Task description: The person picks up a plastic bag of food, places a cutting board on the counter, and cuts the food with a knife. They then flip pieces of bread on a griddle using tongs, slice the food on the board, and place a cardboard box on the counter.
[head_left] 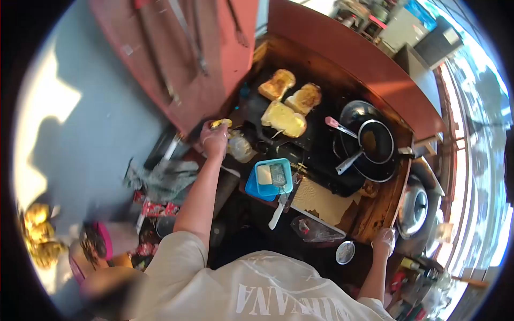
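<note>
My left hand point(214, 140), in what looks like a clear plastic glove, is closed around a small yellow thing point(220, 123) whose kind I cannot make out. A crumpled clear plastic bag point(241, 147) lies beside it. To its right, three pieces of thick bread, one browned point(277, 84), another browned point(305, 99) and a paler one point(284, 119), lie on the dark griddle point(313, 136). A blue tub point(289, 174) holds a pale block point(264, 175) and a white-handled spreader point(277, 214). My right hand point(384, 242), in clear plastic, is by the wooden edge, its fingers indistinct.
A small frying pan point(376, 140) sits over a larger dark pan point(350, 155), with a pink-handled utensil point(338, 126) across them. A domed metal lid point(413, 208) stands at right. A grey cloth point(163, 179) and a red panel point(214, 69) with hanging tools are on the left.
</note>
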Demonstrator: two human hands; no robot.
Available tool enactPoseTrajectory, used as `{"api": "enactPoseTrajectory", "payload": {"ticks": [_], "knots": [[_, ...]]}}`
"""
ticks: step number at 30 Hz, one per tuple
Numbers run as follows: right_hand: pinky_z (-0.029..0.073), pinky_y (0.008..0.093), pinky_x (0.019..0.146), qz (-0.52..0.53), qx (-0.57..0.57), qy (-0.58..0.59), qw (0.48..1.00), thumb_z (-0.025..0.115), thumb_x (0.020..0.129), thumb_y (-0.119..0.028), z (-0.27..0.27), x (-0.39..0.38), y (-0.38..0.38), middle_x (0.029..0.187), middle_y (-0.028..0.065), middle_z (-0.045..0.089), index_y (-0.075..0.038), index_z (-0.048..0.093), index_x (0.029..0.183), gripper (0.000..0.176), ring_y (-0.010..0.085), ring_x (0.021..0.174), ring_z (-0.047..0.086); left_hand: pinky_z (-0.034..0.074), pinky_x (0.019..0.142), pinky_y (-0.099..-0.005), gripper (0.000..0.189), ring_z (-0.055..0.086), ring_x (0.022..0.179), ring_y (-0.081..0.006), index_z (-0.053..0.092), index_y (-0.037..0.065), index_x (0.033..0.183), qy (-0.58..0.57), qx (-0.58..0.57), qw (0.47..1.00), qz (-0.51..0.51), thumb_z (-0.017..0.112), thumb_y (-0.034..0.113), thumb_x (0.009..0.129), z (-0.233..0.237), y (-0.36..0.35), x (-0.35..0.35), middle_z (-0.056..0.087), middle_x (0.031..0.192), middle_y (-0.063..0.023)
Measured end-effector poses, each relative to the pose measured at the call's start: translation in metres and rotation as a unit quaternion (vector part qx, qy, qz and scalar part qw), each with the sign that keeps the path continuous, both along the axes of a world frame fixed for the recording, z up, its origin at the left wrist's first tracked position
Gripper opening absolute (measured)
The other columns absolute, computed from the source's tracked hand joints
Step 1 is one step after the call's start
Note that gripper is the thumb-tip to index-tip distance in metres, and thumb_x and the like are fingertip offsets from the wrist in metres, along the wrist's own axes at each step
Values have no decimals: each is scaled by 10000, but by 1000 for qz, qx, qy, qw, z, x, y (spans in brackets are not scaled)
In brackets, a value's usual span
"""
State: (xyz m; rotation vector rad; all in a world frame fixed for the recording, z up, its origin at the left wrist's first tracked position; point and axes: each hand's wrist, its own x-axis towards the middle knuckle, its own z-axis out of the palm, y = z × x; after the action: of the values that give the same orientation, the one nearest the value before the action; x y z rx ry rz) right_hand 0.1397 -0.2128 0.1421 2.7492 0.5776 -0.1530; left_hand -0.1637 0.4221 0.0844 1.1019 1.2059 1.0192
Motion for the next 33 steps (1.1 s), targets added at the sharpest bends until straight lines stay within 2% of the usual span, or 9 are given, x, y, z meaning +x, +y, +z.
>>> {"api": "enactPoseTrajectory", "payload": {"ticks": [9,14,18,22,23,25,26,29,33], "knots": [[502,368,1014,-335,30,95,937,481,970,-164,78,-23,95,1325,246,586,119,441,1373,494,312,1212,607,531,831,-387,492,683,846,-287,581,18,1269,259,231,936,-55,692,61,792,-50,29,31,698,943,-160],[497,416,1009,-85,-47,-37,995,489,983,-270,27,-24,37,1275,242,622,58,525,1311,465,359,1186,613,543,770,-377,362,701,844,-296,624,26,1177,302,326,884,-144,667,38,817,19,-39,-3,701,940,-174],[518,473,936,-209,17,80,974,498,983,-336,108,-55,91,1142,257,673,49,575,1247,473,412,1084,646,550,760,-381,259,713,850,-298,625,31,1122,320,290,860,-274,657,63,867,-10,-108,-52,711,944,-159],[536,493,774,-101,210,-11,972,608,902,-220,138,-110,164,964,221,665,-12,643,1023,243,388,889,663,538,702,-359,250,673,710,-220,609,8,1127,171,-63,965,-189,640,197,966,-58,-160,-70,700,882,-107],[547,441,764,154,46,66,985,619,874,-155,125,-119,162,1033,191,663,-34,644,1066,228,358,934,667,538,702,-359,250,673,710,-220,609,8,1127,174,-62,963,-198,640,197,966,-31,-173,-56,700,882,-107],[538,441,738,390,235,10,891,617,883,-169,14,-144,151,988,140,670,-70,631,988,145,320,934,670,528,674,-353,350,637,671,-199,596,-3,1178,211,-114,951,-193,666,264,963,4,-192,-30,696,838,-113],[538,463,768,383,254,193,867,603,926,-230,-6,-155,167,948,150,681,-40,640,1070,242,336,927,669,537,686,-375,389,677,705,-234,617,-18,1181,280,25,929,-240,685,278,938,-26,-188,-35,709,821,-148],[560,473,793,-64,109,631,766,602,943,-347,-79,-194,233,1011,165,699,3,609,1179,422,378,924,663,541,714,-399,380,709,777,-282,651,-24,1144,402,155,860,-273,681,278,916,-55,-179,-25,712,824,-187],[596,452,729,-321,312,691,568,651,937,-351,-184,-258,260,1051,130,674,-18,639,1175,409,287,841,679,535,671,-433,275,704,710,-335,691,-5,1029,387,152,871,-261,631,242,925,-74,-174,-19,698,780,-211]]}}
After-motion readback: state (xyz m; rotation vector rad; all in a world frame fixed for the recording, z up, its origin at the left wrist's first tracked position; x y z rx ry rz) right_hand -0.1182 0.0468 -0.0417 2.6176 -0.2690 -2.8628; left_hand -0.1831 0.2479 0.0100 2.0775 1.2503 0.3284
